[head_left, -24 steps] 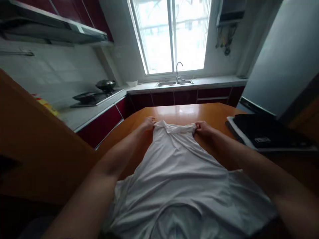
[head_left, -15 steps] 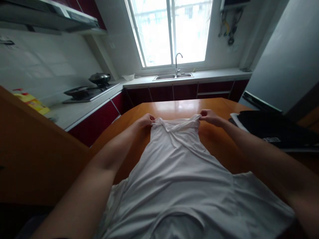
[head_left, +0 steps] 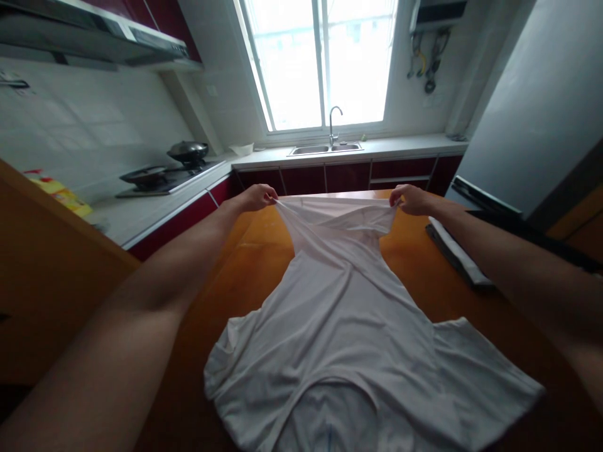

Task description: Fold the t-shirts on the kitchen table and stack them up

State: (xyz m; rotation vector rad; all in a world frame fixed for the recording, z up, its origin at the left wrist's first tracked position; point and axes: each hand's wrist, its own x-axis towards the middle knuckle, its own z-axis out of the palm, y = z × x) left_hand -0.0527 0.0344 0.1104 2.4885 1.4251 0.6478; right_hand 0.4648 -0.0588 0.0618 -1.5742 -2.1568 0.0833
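Wht tee (head_left: 330,301) on wood tbl (head_left: 257,257), L hand (head_left: 258,198) & R hand (head_left: 411,199) pinching its hem (head_left: 336,201), fingertips (head_left: 272,195) closed, sink (head_left: 311,150), window (head_left: 287,69) beyond

From where I stood, this was plainly a kitchen: beyond the fingers (head_left: 271,192), under a bright window (head_left: 292,66), a steel sink (head_left: 308,150) with a curved tap (head_left: 331,129) sat in a pale counter (head_left: 400,144), dark red cabinets (head_left: 301,181) below it. Off to the left of the fingers, pans (head_left: 187,150) stood on a black hob (head_left: 183,179), and a range hood (head_left: 141,47) hung on that same side, higher up.
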